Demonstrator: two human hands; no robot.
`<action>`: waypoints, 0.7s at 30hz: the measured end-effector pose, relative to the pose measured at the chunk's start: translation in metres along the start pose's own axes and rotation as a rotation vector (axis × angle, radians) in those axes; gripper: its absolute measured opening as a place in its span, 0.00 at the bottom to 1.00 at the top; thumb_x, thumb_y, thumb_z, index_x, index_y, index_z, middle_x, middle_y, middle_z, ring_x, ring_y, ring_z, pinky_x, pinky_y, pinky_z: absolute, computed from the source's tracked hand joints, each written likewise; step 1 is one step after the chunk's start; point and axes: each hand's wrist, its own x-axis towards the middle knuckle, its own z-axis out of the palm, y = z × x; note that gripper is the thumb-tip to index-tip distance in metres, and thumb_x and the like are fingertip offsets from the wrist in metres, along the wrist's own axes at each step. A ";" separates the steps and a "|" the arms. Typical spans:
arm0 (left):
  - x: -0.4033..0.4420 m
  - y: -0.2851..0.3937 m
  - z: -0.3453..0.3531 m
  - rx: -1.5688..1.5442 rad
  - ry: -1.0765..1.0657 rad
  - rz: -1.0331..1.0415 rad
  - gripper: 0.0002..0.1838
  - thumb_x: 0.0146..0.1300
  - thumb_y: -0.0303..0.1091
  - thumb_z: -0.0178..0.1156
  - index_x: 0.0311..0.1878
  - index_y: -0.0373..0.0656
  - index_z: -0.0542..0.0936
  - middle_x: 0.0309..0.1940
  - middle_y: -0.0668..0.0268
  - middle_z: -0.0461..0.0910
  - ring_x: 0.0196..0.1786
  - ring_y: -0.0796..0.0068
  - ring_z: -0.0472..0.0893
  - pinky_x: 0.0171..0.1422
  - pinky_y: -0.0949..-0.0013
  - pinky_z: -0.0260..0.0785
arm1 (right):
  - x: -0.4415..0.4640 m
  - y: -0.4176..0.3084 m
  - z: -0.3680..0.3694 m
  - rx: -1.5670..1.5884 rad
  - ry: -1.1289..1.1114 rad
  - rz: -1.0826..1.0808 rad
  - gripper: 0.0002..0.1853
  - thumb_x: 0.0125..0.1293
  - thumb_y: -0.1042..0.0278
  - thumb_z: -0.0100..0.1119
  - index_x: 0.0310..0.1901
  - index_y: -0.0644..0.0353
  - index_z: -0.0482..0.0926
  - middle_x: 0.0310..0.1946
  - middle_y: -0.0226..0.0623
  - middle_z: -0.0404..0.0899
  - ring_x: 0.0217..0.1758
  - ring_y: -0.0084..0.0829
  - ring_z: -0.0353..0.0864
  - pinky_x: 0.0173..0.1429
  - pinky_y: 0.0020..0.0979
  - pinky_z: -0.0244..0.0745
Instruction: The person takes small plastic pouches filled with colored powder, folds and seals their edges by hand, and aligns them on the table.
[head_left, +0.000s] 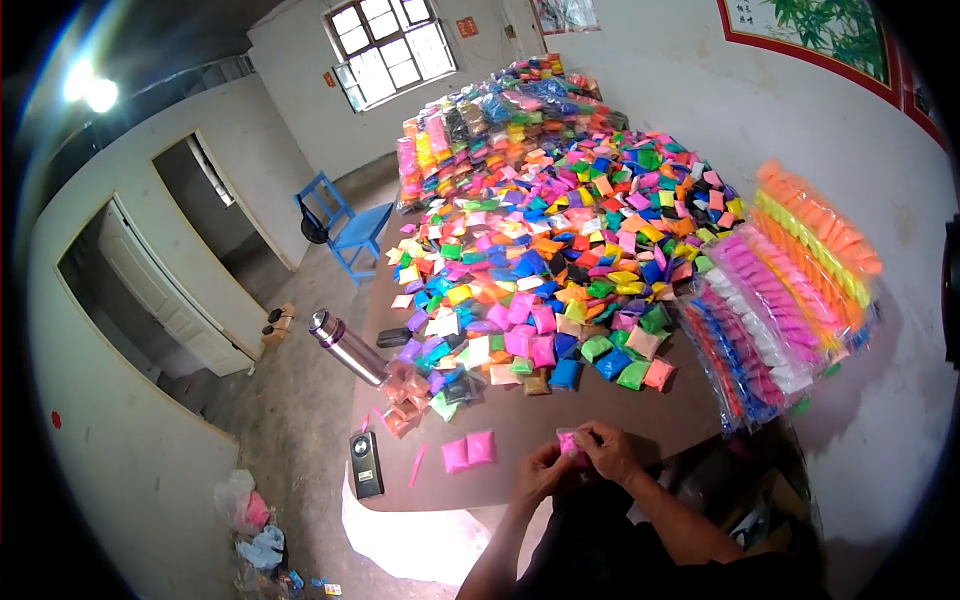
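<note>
Between my two hands, at the table's front edge, is a small pink packet (568,441). My left hand (541,470) pinches its left side. On the other side, the fingers of my right hand (611,452) are closed on the same packet. Two more pink packets (468,452) lie side by side on the brown table (520,415), left of my hands. A thin pink strip (417,466) rests beside them. Farther left is a black handheld device with a round dial (366,464).
A large heap of colourful packets (560,260) covers much of the table. Clear bags of stacked packets (770,300) lean at the right by the wall. A steel thermos (347,347) stands at the left edge. Beyond are a blue chair (345,225) and floor bags (245,505).
</note>
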 end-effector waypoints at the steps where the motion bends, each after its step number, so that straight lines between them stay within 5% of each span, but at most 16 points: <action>1: 0.001 0.000 0.001 0.000 -0.007 -0.003 0.20 0.76 0.47 0.60 0.56 0.37 0.83 0.41 0.67 0.85 0.40 0.79 0.83 0.43 0.75 0.77 | 0.000 -0.001 0.000 0.016 0.013 -0.040 0.13 0.72 0.58 0.64 0.46 0.60 0.85 0.38 0.43 0.87 0.39 0.37 0.87 0.47 0.34 0.81; 5: 0.000 0.003 0.002 -0.031 0.085 -0.053 0.20 0.73 0.43 0.65 0.57 0.36 0.82 0.45 0.65 0.86 0.44 0.78 0.84 0.51 0.73 0.77 | -0.003 -0.015 -0.003 0.048 -0.021 -0.050 0.12 0.72 0.61 0.64 0.45 0.63 0.84 0.36 0.38 0.87 0.40 0.26 0.85 0.47 0.30 0.79; 8: -0.005 0.007 0.001 -0.110 0.077 -0.077 0.18 0.73 0.42 0.65 0.56 0.36 0.82 0.45 0.64 0.86 0.44 0.77 0.84 0.50 0.73 0.78 | -0.005 -0.024 -0.004 -0.062 -0.023 -0.050 0.13 0.73 0.58 0.63 0.46 0.61 0.85 0.37 0.42 0.88 0.39 0.33 0.86 0.46 0.32 0.81; 21: -0.002 -0.003 -0.001 -0.135 0.108 -0.062 0.17 0.74 0.43 0.65 0.53 0.38 0.83 0.41 0.67 0.85 0.40 0.80 0.82 0.43 0.76 0.77 | -0.007 -0.023 -0.005 0.005 -0.074 -0.070 0.10 0.71 0.62 0.64 0.44 0.60 0.86 0.35 0.42 0.87 0.37 0.33 0.87 0.43 0.32 0.81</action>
